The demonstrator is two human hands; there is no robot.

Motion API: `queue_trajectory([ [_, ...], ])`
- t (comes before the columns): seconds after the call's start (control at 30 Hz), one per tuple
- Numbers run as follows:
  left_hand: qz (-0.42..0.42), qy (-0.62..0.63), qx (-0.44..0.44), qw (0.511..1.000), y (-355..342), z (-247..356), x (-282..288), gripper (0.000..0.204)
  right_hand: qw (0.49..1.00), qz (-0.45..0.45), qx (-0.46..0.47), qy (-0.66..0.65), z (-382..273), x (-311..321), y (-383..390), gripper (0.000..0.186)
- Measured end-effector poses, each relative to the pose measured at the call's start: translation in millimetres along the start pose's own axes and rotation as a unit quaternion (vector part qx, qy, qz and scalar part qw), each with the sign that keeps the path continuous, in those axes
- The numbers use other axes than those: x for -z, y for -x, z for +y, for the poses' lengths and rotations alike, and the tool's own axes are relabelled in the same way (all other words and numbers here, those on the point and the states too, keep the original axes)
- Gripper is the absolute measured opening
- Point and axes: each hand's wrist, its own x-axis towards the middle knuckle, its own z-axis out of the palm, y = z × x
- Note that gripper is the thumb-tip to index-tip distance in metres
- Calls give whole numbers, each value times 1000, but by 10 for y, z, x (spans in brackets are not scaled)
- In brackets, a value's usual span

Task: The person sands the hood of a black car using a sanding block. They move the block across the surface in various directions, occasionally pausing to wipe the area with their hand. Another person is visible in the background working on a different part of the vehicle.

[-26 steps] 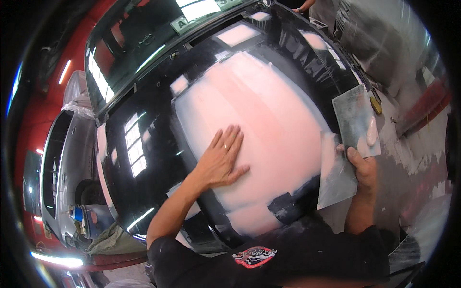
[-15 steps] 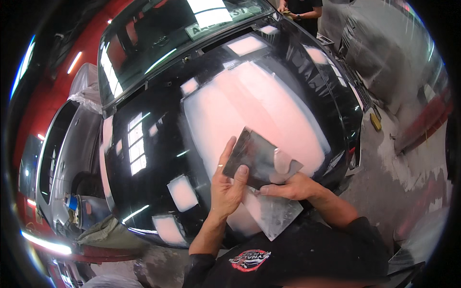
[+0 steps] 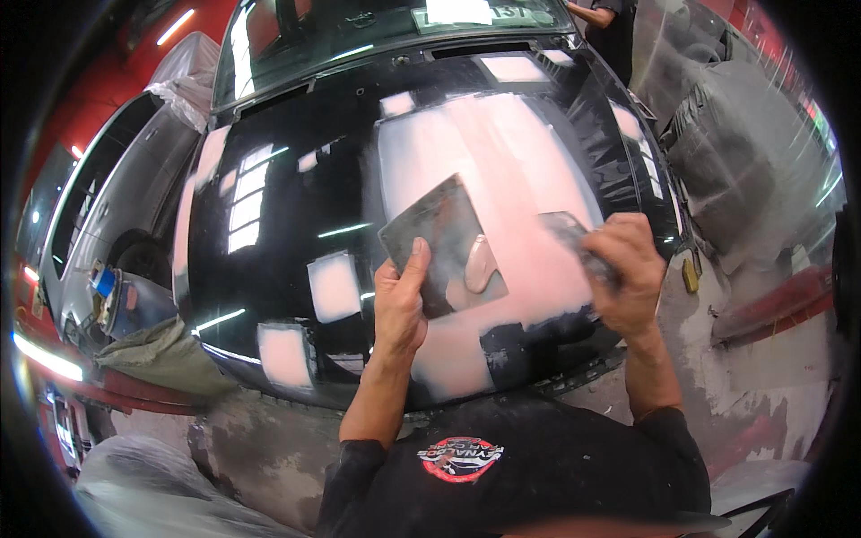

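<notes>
Head view, looking down over a black car hood (image 3: 269,269) with broad pale pink filler patches (image 3: 502,179). Left hand (image 3: 399,309) grips the near edge of a flat metal mixing board (image 3: 444,247), thumb on top and fingers underneath; a pink dab of filler (image 3: 480,264) sits on the board's right part, just beyond the thumb. The board's long axis runs diagonally, from near the left hand up and away to the left. Right hand (image 3: 628,269) is closed around a small spreader blade (image 3: 565,229), whose edge points left toward the board and lies just beside it, above the pink area. This hand is nearer the filler dab. Ahead of both hands the hood stretches open to the windshield (image 3: 377,36); its front edge lies just below the wrists. Another person's arm (image 3: 596,13) shows far beyond the right hand.
</notes>
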Motion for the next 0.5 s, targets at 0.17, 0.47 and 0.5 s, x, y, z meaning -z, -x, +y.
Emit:
queue_trajectory([
  [0.17,-80,-235,-103,963,179,-16,-192,38,990,-116,76,9,-175,-291,-3,54],
  [0.47,182,-326,-224,900,75,-4,-48,40,940,-329,71,-57,-255,-448,160,52],
  [0.5,181,-278,-268,905,58,19,38,40,945,-313,52,-75,-193,-419,100,53],
])
